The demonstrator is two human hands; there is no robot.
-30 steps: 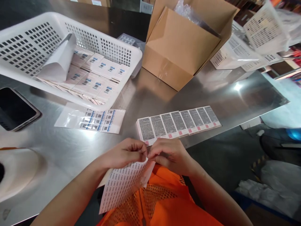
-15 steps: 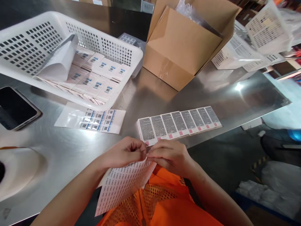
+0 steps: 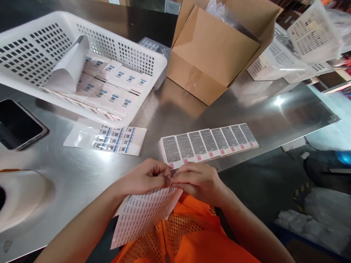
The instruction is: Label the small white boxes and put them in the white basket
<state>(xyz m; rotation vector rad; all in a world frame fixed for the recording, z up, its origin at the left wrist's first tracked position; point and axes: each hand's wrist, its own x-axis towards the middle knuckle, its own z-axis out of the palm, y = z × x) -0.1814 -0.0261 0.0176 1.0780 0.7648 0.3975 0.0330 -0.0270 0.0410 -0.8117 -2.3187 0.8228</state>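
A sheet of small printed labels (image 3: 145, 212) hangs below my fingers at the table's front edge, its lower corner over my orange vest. My left hand (image 3: 146, 177) pinches the upper edge of this sheet. Close against it, my right hand (image 3: 199, 182) has its fingers closed on the same sheet's right corner; the fingertips of both hands nearly meet. Just beyond them lies a row of small white boxes (image 3: 203, 146), dark printed panels facing up, with pink marks along the near ends. A sticker sheet with blue-and-black code labels (image 3: 120, 140) lies flat to the left.
A white plastic basket (image 3: 161, 67) at the upper left holds small labelled boxes and a curled paper. An open cardboard box (image 3: 208, 54) stands at the back. A phone (image 3: 19, 124) and a white roll (image 3: 24, 197) lie left. More white baskets (image 3: 276, 60) stand at the back right.
The label sheet's upper edge has tipped slightly under my fingers and its lower corner has risen a little. Both hands stay in nearly the same place.
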